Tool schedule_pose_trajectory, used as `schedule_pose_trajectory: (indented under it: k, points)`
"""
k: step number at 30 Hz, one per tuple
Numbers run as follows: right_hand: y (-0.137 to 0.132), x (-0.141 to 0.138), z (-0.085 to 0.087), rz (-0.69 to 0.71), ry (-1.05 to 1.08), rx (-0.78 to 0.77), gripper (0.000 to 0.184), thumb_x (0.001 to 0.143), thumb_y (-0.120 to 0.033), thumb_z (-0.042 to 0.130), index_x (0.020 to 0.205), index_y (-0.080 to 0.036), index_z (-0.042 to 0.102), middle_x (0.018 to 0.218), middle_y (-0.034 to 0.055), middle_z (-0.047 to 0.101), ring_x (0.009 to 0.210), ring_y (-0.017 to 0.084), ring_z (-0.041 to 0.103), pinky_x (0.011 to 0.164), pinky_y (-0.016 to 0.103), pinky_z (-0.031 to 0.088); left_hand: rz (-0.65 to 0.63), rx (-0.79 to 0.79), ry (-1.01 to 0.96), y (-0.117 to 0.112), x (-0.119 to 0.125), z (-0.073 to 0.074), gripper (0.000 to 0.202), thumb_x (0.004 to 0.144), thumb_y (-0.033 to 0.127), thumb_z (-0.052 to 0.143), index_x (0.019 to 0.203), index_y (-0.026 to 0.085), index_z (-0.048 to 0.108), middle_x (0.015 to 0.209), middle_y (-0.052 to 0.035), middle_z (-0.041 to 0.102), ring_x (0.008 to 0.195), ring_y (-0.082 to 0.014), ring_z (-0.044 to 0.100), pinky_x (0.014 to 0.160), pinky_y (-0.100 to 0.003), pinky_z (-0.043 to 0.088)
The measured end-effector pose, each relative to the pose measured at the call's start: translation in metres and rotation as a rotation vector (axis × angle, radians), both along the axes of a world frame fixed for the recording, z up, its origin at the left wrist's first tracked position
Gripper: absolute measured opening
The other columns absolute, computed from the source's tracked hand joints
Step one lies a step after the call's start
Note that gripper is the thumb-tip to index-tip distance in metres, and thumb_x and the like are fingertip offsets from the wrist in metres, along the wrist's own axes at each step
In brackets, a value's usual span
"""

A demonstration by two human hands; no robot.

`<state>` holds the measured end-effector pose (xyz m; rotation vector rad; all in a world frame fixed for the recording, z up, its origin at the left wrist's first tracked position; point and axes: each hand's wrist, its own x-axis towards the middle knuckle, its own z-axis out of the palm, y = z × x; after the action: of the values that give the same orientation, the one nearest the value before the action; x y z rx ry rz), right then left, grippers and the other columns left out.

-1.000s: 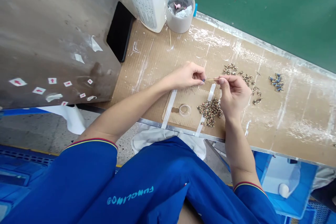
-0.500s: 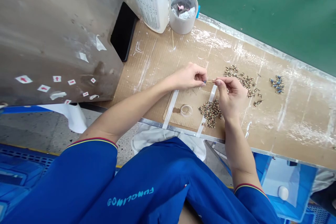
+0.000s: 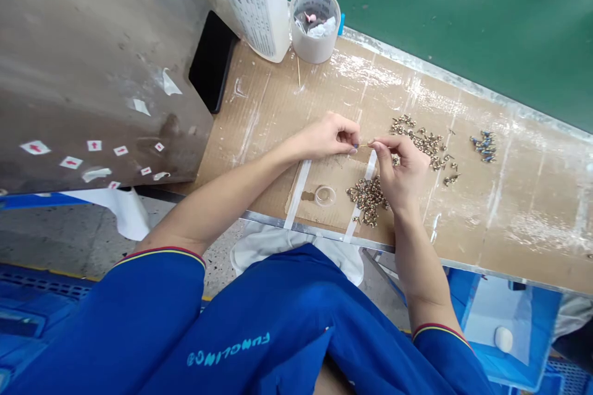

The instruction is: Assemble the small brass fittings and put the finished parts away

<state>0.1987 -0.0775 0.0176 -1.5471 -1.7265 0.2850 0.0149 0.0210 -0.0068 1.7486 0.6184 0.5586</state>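
My left hand [image 3: 331, 136] is pinched over the cardboard, with a small blue-tipped screw [image 3: 356, 147] at its fingertips, mostly hidden by them. Facing it, my right hand [image 3: 404, 170] pinches a thin wooden toothpick [image 3: 365, 145] whose end reaches the screw. Below the hands lies a pile of small brass-coloured screws [image 3: 368, 200], next to a small clear round dish [image 3: 325, 195]. More loose brass-coloured screws [image 3: 428, 147] are spread beyond my right hand. Farther right sits a small group of blue-coated screws [image 3: 484, 147].
Cardboard [image 3: 264, 136] taped in strips covers the bench. At its back stand a white labelled bottle [image 3: 259, 9] and a tape-roll cup [image 3: 315, 43] with scraps inside. Another toothpick [image 3: 299, 74] lies near the cup. A black phone [image 3: 213, 62] leans against a metal panel [image 3: 115, 74] at left.
Both hands stay close together, with the toothpick still at the screw. Less of the toothpick shows between the fingers. The whole view has shifted slightly.
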Motion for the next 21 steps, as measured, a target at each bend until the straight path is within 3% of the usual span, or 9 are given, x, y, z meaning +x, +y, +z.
schedule_pose_trajectory:
  k: [8, 14, 16, 19, 21]
  points:
    - [0.0, -0.005, -0.002, 0.023, 0.005, 0.058, 0.028, 0.103, -0.043, 0.058, 0.086, -0.024, 0.069, 0.079, 0.003, 0.074, 0.068, 0.017, 0.066, 0.067, 0.033, 0.053, -0.013, 0.009, 0.004, 0.001, -0.001, -0.002, 0.004, 0.075, 0.012, 0.076, 0.078, 0.013, 0.074, 0.069, 0.0005, 0.066, 0.066, -0.01, 0.058, 0.068, -0.023, 0.044]
    - [-0.003, 0.005, 0.008, -0.048, 0.263, -0.015, 0.028, 0.098, -0.05, 0.065, 0.088, -0.024, 0.07, 0.083, 0.003, 0.074, 0.075, 0.017, 0.069, 0.069, 0.034, 0.055, -0.014, 0.009, -0.001, 0.002, -0.003, 0.0, 0.002, 0.077, 0.013, 0.074, 0.078, 0.013, 0.075, 0.073, -0.001, 0.069, 0.068, -0.0107, 0.061, 0.069, -0.024, 0.046]
    - [-0.005, 0.007, 0.015, 0.032, 0.358, -0.056, 0.03, 0.095, -0.053, 0.068, 0.086, -0.024, 0.07, 0.081, 0.0026, 0.073, 0.075, 0.017, 0.069, 0.067, 0.034, 0.055, -0.014, 0.013, -0.005, 0.002, -0.003, 0.0, 0.001, 0.077, 0.013, 0.074, 0.078, 0.013, 0.075, 0.072, -0.0007, 0.069, 0.067, -0.0105, 0.06, 0.069, -0.023, 0.047]
    - [-0.008, 0.006, 0.023, 0.27, 0.365, -0.16, 0.029, 0.094, -0.051, 0.071, 0.081, -0.025, 0.071, 0.077, 0.0016, 0.072, 0.074, 0.017, 0.068, 0.066, 0.033, 0.054, -0.017, 0.018, -0.018, 0.002, -0.003, 0.0, 0.003, 0.076, 0.011, 0.073, 0.077, 0.013, 0.075, 0.07, -0.0001, 0.069, 0.065, -0.0099, 0.059, 0.068, -0.023, 0.046]
    - [-0.008, 0.004, 0.023, 0.311, 0.317, -0.153, 0.026, 0.095, -0.047, 0.071, 0.08, -0.026, 0.072, 0.077, 0.0011, 0.072, 0.072, 0.016, 0.067, 0.067, 0.034, 0.053, -0.02, 0.018, -0.026, 0.002, -0.003, 0.0, 0.004, 0.075, 0.01, 0.072, 0.077, 0.013, 0.075, 0.07, 0.0, 0.069, 0.065, -0.0097, 0.059, 0.067, -0.023, 0.046]
